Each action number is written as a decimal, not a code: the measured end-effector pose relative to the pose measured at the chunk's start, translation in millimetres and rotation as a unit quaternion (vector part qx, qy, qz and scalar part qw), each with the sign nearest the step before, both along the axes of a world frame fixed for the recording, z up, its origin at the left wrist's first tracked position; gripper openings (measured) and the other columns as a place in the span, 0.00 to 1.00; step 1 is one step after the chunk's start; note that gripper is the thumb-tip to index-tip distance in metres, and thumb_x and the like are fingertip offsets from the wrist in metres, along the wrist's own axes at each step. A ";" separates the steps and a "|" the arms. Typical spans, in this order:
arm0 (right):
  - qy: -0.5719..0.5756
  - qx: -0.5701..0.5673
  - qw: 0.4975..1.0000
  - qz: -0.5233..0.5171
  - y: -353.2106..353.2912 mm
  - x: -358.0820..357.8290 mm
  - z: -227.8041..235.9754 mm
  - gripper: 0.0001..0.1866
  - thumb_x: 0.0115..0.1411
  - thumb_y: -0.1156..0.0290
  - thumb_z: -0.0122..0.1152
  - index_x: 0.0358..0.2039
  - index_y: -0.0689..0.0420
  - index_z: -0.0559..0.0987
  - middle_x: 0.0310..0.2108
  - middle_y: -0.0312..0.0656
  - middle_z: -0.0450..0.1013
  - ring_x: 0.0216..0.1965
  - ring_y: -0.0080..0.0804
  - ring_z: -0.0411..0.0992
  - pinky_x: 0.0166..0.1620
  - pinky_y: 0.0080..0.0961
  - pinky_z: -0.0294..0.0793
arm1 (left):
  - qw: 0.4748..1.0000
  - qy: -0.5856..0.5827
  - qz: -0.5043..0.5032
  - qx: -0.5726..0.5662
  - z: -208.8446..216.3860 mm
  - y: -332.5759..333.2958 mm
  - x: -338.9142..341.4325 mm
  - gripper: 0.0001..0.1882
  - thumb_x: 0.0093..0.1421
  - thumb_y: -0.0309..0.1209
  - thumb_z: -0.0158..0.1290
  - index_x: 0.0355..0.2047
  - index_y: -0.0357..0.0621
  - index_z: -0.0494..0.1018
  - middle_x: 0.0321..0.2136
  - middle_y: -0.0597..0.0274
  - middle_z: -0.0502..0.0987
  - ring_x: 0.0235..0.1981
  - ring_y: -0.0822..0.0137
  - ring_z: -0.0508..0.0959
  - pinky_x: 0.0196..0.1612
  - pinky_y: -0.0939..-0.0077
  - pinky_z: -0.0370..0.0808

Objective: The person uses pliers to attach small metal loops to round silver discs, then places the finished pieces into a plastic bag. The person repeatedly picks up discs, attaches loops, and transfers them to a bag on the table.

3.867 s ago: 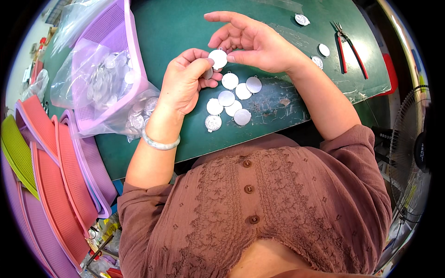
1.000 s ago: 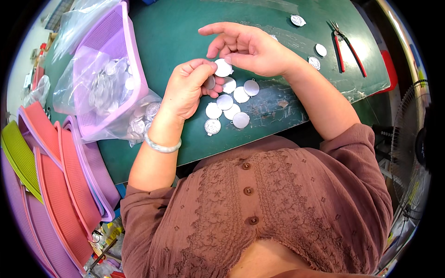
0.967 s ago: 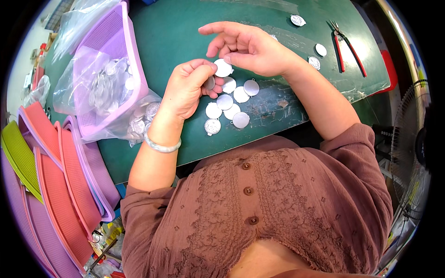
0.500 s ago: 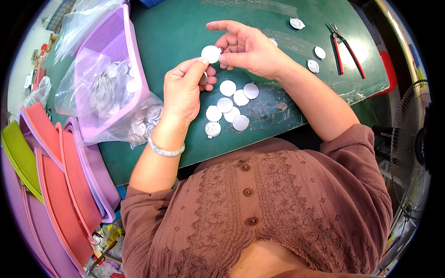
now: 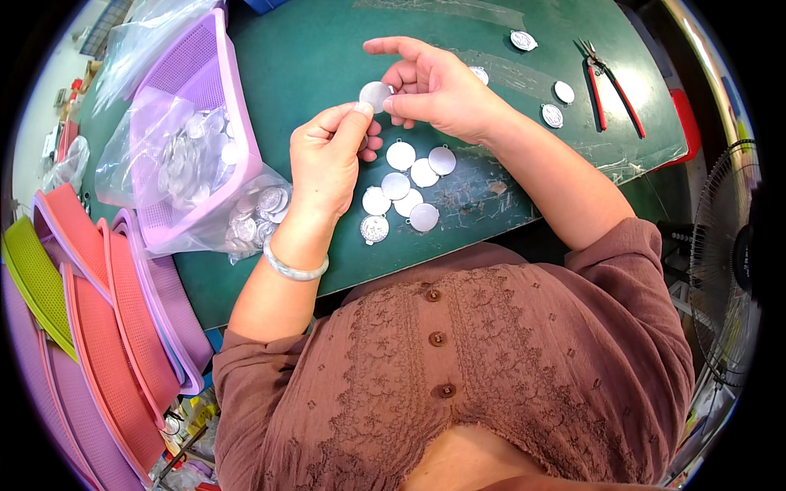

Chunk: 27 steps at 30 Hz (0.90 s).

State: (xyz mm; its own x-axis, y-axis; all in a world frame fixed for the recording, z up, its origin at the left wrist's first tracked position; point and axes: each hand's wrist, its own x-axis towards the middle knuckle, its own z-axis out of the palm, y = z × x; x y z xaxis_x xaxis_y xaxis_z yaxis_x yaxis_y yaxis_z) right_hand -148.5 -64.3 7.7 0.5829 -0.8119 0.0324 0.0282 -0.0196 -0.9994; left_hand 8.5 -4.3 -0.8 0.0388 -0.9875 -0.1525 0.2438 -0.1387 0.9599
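Observation:
A round silver medal (image 5: 376, 96), its smooth face showing, is held up over the green table. My left hand (image 5: 323, 159) pinches its lower edge between thumb and fingers. Another disc edge shows partly under those curled fingers. At the medal's right edge, my right hand (image 5: 446, 92) grips it with thumb and fingertips, the index finger stretched out to the left. Below my hands lies a loose group of several plain-faced medals (image 5: 400, 155) with small loops. One embossed medal (image 5: 374, 229) lies at the group's near end.
A purple mesh basket (image 5: 237, 106) at left holds several medals in clear plastic. A clear bag of medals (image 5: 258, 214) lies beside my left wrist. Red-handled pliers (image 5: 602, 90) and several medals (image 5: 553, 115) lie at right. Stacked coloured baskets (image 5: 110, 327) stand lower left; a fan (image 5: 725, 262) stands right.
The held medal has tilted slightly, so its face looks greyer, and it has shifted a little to the right. Both hands keep nearly the same place.

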 end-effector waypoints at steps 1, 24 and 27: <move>0.004 -0.003 1.000 0.001 0.0 -0.2 0.3 0.31 0.49 0.83 0.51 0.55 0.63 0.57 0.30 0.39 0.69 0.26 0.20 0.66 0.29 0.14 0.67 | 1.000 -0.002 -0.001 0.000 -0.2 0.1 -0.4 0.09 0.55 0.30 0.51 0.29 0.35 0.73 0.21 0.63 0.73 0.20 0.76 0.71 0.22 0.86 0.67; 0.180 -0.209 0.960 0.054 -8.1 -34.7 14.4 0.26 0.48 0.81 0.48 0.51 0.60 0.64 0.30 0.38 0.69 0.31 0.20 0.66 0.34 0.17 0.67 | 0.973 0.228 -0.007 0.037 2.6 -8.2 20.6 0.06 0.53 0.29 0.47 0.28 0.38 0.68 0.30 0.50 0.74 0.28 0.59 0.75 0.30 0.72 0.74; 0.257 -0.241 0.932 0.088 8.4 -45.0 21.6 0.27 0.46 0.80 0.52 0.50 0.56 0.65 0.32 0.38 0.70 0.31 0.24 0.67 0.35 0.20 0.67 | 0.965 0.258 -0.021 0.049 3.7 -5.6 26.5 0.06 0.53 0.29 0.47 0.28 0.39 0.68 0.32 0.48 0.74 0.31 0.58 0.76 0.32 0.70 0.75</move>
State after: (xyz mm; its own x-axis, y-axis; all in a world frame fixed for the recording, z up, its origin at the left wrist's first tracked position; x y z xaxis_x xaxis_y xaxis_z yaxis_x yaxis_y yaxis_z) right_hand -193.4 -55.9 29.4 0.7452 -0.6651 0.0484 -0.4055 -0.5097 -0.7588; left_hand 35.0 -10.0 2.9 -0.1064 -0.9665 -0.2334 0.6776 -0.2423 0.6944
